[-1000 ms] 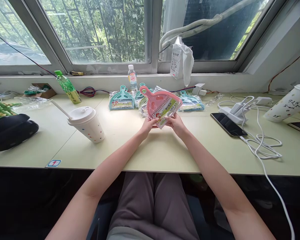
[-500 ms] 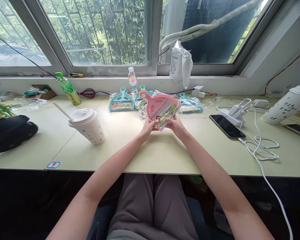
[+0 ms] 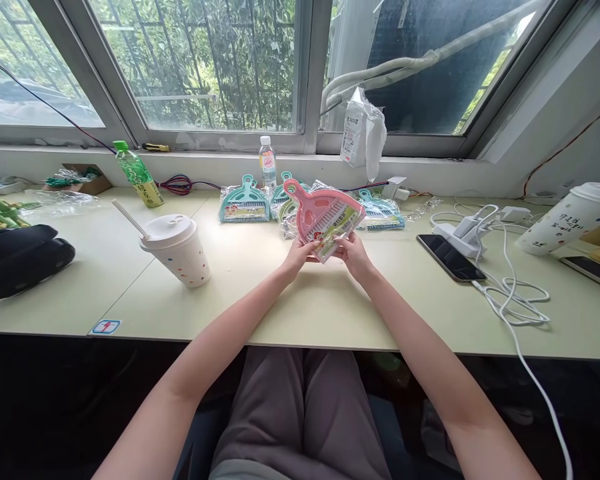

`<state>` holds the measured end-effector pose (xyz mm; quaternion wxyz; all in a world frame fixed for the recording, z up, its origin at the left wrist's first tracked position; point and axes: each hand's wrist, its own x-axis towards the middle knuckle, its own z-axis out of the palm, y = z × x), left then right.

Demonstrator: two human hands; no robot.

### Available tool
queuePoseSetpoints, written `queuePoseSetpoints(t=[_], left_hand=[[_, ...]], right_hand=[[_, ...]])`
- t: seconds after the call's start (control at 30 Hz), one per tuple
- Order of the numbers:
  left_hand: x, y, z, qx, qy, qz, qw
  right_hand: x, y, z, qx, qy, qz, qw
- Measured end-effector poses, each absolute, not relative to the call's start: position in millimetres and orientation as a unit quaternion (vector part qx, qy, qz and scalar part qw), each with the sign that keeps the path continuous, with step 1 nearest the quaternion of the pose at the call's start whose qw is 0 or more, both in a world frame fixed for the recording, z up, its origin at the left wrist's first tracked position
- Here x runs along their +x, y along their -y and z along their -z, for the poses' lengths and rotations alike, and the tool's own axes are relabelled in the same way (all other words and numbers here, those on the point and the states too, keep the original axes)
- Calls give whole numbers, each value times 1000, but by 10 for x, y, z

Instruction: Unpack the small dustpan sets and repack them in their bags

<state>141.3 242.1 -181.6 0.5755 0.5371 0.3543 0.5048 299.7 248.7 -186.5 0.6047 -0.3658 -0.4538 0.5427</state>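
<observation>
A pink dustpan and brush set (image 3: 325,215) in clear plastic wrap is held up above the desk, its handle tilted to the upper left. My left hand (image 3: 300,257) grips its lower left edge, and my right hand (image 3: 351,255) pinches the lower right side. A printed label shows over the bristles. Behind it, in similar wrap, a teal dustpan set (image 3: 245,202) stands on the left, and another teal dustpan set (image 3: 381,213) lies to the right. A further teal set (image 3: 281,195) is partly hidden behind the pink one.
A lidded cup with a straw (image 3: 177,250) stands left of my arms. Behind are a green bottle (image 3: 139,175) and a clear bottle (image 3: 268,163). To the right lie a phone (image 3: 451,257), a power strip (image 3: 457,239) and looped white cables (image 3: 523,303). A black pouch (image 3: 23,262) sits far left.
The camera view has shifted and tilted slightly. Both hands keep their grip on the pink dustpan set, which stays almost in the same position.
</observation>
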Motion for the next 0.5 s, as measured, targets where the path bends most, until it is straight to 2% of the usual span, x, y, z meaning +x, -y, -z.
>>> queuePoseSetpoints(t=[0.33,0.5], left_hand=[[1397,-2381,1787,556,-350,-499,566],[1353,-2350,1725,542,-226,-488,646]], right_hand=[[2965,-2483,1908,-339,435,-538,638],[2989,-2499,1880,-331,404,-520,675]])
